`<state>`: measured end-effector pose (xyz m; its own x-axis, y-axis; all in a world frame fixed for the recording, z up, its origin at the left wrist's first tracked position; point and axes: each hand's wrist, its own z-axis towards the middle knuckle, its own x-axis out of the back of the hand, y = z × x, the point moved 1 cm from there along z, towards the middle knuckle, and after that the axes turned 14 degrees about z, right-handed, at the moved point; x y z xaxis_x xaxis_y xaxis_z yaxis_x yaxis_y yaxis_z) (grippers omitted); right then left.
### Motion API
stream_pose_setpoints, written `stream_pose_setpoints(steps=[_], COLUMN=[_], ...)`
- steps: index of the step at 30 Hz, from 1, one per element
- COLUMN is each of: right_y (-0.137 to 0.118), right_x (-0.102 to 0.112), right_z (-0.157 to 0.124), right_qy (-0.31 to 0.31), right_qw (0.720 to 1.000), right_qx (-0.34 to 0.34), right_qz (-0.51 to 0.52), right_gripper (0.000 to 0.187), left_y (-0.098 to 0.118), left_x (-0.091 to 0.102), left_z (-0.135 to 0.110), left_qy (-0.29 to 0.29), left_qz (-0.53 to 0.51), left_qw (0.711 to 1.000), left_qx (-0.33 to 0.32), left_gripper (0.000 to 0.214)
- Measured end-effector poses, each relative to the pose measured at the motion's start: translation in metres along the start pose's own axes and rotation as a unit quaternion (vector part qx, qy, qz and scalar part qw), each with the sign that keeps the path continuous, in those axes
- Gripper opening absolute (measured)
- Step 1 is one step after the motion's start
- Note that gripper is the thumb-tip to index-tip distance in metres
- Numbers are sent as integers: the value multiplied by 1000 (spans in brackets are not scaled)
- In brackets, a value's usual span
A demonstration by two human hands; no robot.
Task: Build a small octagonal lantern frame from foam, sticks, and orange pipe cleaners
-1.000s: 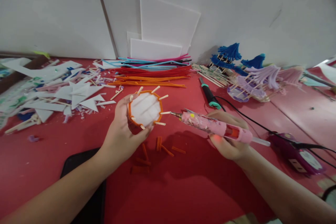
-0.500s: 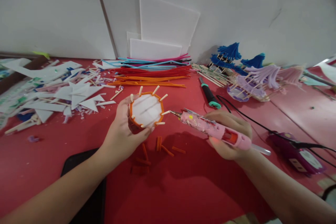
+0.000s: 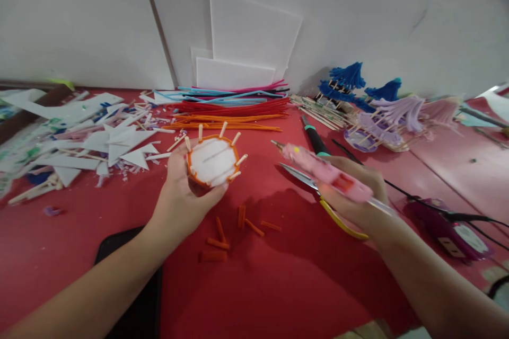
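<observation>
My left hand (image 3: 183, 190) grips a small round white piece (image 3: 217, 160) edged with orange pipe cleaner, from which several short wooden sticks stand up around the rim. Fingers wrap its left side and the thumb presses its lower edge. In my right hand (image 3: 353, 185) is a pink hot glue gun (image 3: 326, 172), a clear glue stick poking from its back end. Its nozzle points left, apart from the round piece. Scissors (image 3: 338, 217) with yellow handles lie on the table under my right hand. Short orange pipe cleaner pieces (image 3: 242, 217) lie below the round piece.
Bundles of pipe cleaners (image 3: 230, 119) lie at the back before white foam boards (image 3: 254, 26). White scraps (image 3: 115, 143) cover the left. A black-handled cutter (image 3: 314, 137), small blue and purple roofed models (image 3: 397, 116) and a purple power strip (image 3: 449, 230) are to the right; a dark tablet-like object (image 3: 135, 296) sits near front.
The glue gun's nozzle has pulled away from a stick on the rim and lifted right and up. The round piece has shifted slightly left and tilted. More of the scissors shows now.
</observation>
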<state>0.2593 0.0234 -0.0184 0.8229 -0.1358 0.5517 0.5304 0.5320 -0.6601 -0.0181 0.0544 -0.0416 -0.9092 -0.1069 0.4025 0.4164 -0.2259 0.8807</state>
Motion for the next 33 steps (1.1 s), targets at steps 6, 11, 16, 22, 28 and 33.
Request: stream_pose_setpoints(steps=[6, 11, 16, 22, 28, 33], right_y=[48, 22, -35, -32, -38, -55], right_x=[11, 0, -33, -40, -27, -16], right_z=[9, 8, 1, -1, 12, 32], right_qy=[-133, -24, -227, -348, -175, 77], right_qw=[961, 967, 969, 933, 974, 980], right_qx=[-91, -11, 51, 46, 141, -32], right_qz=[-225, -252, -78, -84, -30, 183], right_gripper=[45, 37, 10, 13, 13, 6], left_y=[5, 8, 6, 5, 10, 16], left_x=[-1, -1, -3, -5, -3, -2], left_z=[3, 2, 2, -1, -6, -10], left_qy=[-9, -12, 11, -21, -34, -25], left_qz=[-90, -102, -80, -92, -98, -63], left_qw=[995, 993, 995, 995, 995, 997], left_qx=[47, 51, 51, 34, 6, -39], left_gripper=[71, 67, 58, 55, 51, 44])
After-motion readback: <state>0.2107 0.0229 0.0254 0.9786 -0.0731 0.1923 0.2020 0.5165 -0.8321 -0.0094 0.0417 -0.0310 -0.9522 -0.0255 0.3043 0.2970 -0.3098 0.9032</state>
